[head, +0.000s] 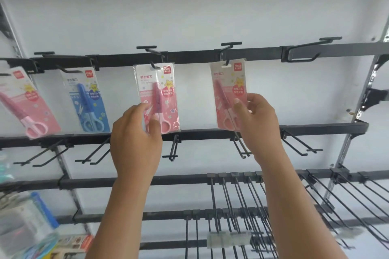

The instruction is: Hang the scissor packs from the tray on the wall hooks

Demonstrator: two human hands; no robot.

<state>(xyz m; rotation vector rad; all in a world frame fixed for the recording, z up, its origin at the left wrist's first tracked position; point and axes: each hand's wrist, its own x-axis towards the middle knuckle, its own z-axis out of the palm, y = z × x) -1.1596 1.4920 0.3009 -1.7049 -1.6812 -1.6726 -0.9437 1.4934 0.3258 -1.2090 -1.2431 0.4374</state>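
Several scissor packs hang from hooks on a dark wall rail (189, 57). A pink pack (162, 94) hangs at the middle hook (152, 65), and my left hand (136, 139) pinches its lower left corner. Another pink pack (228, 88) hangs on the hook (227, 62) to the right, with my right hand (256, 120) gripping its lower right edge. A blue pack (88, 101) and a further pink pack (27, 107) hang to the left. The tray is out of view.
An empty hook (303, 57) sticks out at the right of the same rail. Below run more rails with empty hooks (172, 149) and many long black pegs (242, 206). Blurred stationery packs (27, 227) sit at the lower left.
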